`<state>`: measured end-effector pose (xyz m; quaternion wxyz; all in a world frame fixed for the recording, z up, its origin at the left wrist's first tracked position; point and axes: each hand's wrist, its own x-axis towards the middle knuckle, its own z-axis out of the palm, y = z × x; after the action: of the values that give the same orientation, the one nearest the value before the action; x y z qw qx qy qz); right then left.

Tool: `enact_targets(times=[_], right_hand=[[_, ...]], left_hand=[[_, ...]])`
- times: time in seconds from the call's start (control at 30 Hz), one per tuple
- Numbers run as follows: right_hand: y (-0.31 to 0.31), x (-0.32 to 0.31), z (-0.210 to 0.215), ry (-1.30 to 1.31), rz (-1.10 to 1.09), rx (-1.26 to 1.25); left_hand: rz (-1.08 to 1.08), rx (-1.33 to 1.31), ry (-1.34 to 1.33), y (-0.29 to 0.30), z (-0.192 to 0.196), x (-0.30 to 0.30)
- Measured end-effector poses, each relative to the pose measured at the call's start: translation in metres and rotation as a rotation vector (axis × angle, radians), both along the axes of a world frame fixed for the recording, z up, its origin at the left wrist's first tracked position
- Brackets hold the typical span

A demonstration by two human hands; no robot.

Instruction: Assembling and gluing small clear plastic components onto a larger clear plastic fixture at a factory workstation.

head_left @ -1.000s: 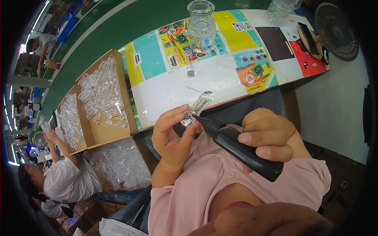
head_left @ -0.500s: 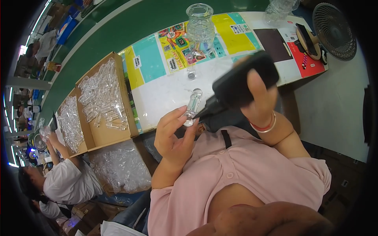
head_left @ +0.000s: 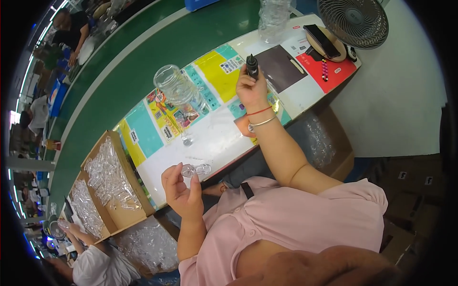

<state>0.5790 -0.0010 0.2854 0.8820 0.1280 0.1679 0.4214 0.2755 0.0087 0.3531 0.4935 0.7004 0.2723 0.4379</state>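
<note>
A small clear tube-shaped piece (head_left: 199, 169), one only, sits in the left hand (head_left: 183, 194), just below the centre of the frame, over the near edge of the table. The left thumb and forefinger pinch one end of it, and its free end points right. The right hand (head_left: 253, 93), above the centre, has its fingers wrapped round one black squeeze bottle (head_left: 252, 70), nozzle upward; a red cord and a pale bangle circle that wrist.

I count one large clear ringed vessel (head_left: 179, 88) left of the bottle, one dark grey desk fan (head_left: 354, 21) at upper right, and one black slab (head_left: 322, 40) on a round wooden stand beside it. At lower left, a brown cardboard tray (head_left: 136, 186) has two compartments, each heaped with clear tubes too many to count.

The table (head_left: 164, 159) is bare white near its front, with printed yellow, teal and red panels around. Past it stretches a green surface (head_left: 143, 57). Of the others in the room, one person in a dark top (head_left: 71, 28) is at upper left, and one in a white shirt (head_left: 102, 267) at lower left.
</note>
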Motion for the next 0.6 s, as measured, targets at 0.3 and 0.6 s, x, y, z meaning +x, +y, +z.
enact_targets(times=[0.3,0.6], right_hand=[[-0.01,0.003,-0.001,0.13,-0.027,0.002],[-0.043,-0.075,0.041,-0.785,0.057,-0.312]], left_hand=[[-0.059,-0.271,-0.139,0.0,-0.007,0.028],[-0.277,-0.794,-0.412,0.006,-0.015,0.048]])
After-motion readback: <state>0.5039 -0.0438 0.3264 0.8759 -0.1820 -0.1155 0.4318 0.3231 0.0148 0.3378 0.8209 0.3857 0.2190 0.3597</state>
